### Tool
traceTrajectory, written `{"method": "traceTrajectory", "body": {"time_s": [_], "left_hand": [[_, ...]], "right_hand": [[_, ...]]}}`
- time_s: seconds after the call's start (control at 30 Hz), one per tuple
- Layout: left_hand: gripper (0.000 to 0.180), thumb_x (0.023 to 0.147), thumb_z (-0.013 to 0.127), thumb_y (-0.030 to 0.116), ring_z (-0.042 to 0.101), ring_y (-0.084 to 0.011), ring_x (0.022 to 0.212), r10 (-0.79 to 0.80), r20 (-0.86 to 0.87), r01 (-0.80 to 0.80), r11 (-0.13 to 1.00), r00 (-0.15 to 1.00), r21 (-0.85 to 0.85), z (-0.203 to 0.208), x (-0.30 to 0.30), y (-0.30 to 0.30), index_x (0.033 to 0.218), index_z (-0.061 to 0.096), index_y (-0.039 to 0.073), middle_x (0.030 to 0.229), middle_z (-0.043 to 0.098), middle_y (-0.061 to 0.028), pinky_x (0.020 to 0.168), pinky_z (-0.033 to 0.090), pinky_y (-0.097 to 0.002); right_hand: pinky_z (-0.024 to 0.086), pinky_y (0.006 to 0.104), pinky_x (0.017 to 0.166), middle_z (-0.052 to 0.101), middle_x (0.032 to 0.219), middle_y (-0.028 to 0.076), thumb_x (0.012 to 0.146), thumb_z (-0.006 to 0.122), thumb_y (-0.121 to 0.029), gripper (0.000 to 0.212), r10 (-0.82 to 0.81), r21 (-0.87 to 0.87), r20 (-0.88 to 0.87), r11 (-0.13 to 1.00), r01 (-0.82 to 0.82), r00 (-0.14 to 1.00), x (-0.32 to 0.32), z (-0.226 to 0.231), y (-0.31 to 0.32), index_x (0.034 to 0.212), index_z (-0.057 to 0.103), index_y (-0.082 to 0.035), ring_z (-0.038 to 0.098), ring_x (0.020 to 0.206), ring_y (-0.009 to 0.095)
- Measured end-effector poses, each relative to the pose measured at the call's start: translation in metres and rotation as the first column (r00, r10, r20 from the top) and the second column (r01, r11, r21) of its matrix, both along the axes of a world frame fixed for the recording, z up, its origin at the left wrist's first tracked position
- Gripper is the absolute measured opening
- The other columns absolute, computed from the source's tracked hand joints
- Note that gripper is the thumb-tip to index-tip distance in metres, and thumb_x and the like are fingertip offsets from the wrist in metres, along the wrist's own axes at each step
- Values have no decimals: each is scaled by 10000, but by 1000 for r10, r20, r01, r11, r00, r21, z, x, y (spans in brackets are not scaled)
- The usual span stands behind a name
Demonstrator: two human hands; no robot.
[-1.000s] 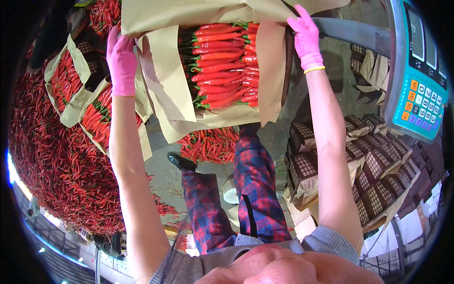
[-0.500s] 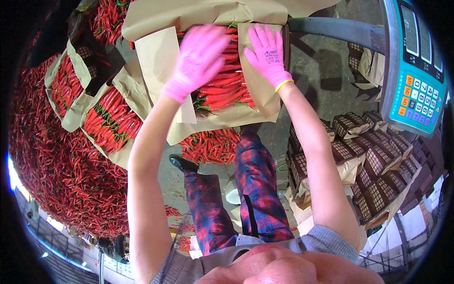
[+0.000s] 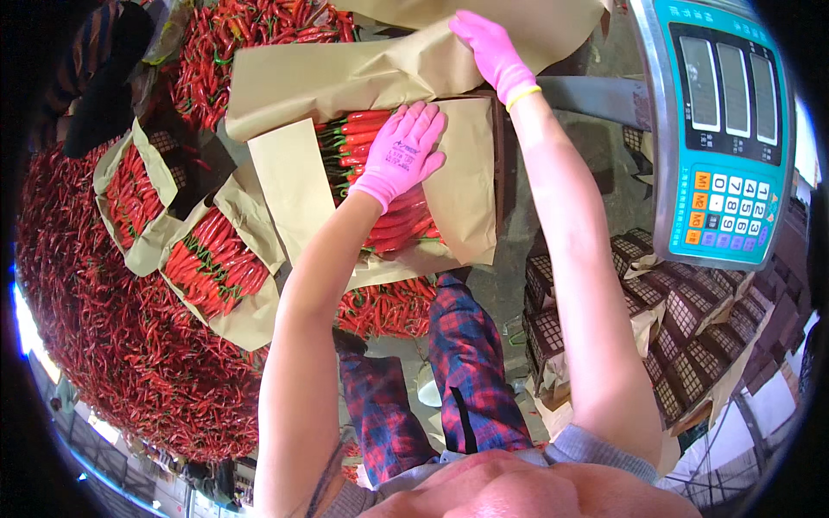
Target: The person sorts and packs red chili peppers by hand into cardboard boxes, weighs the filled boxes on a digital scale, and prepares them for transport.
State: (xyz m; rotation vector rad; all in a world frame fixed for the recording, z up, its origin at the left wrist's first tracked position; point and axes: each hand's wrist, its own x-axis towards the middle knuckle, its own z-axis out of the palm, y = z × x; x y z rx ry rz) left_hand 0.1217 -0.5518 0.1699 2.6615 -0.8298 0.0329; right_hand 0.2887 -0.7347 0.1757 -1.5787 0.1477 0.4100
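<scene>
In front of me stands a paper-lined crate (image 3: 500, 164) packed with rows of red chili peppers (image 3: 404, 231). My left hand (image 3: 401, 155), in a pink glove, lies flat on the peppers with its fingers stretched out. Brown paper flaps cover the crate's left side (image 3: 292, 183) and right side (image 3: 471, 186). Beyond the far edge, a large brown paper sheet (image 3: 337, 79) is lifted and creased. My right hand (image 3: 496, 56), also in a pink glove, has its fingers closed on that sheet's edge; the fingertips are partly hidden.
A teal-framed scale display (image 3: 721, 138) stands close at the right on a metal arm (image 3: 596, 97). Two paper-lined batches of peppers (image 3: 220, 263) lie to the left, beside a big heap of loose chilies (image 3: 129, 345). Stacked brown crates (image 3: 682, 345) fill the lower right.
My right hand has left the right flap and moved up to the far sheet, which has risen. My left hand has shifted right and down onto the middle of the peppers. The view has shifted.
</scene>
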Motion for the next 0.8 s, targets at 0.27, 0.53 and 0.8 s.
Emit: {"method": "traceTrajectory", "body": {"time_s": [0.27,0.53,0.8], "left_hand": [[594,882,580,387,423,-324,1333,44,-52,-45,999,998,-18,8,-8,9,1371,470,67,1416,477,-137,1147,296,-466],[677,838,733,171,390,-355,1362,625,56,-560,733,779,-386,83,-32,133,1408,428,-31,1429,444,-225,1149,272,-441],[475,921,634,48,546,-182,1229,355,-730,-797,77,583,-599,90,39,248,1377,510,1,1321,593,-100,1097,367,-315]], "right_hand": [[401,161,623,626,844,-42,856,701,-55,605,-4,-38,51,999,6,999,-73,81,-12,1415,471,-36,533,712,25],[440,193,570,623,851,-30,868,674,-41,617,-122,-214,287,959,187,950,-76,69,-45,1443,454,-79,497,695,36],[460,269,943,577,1243,91,894,655,-39,775,-132,-336,541,871,358,830,-149,19,-55,1539,234,-123,563,1053,181]]}}
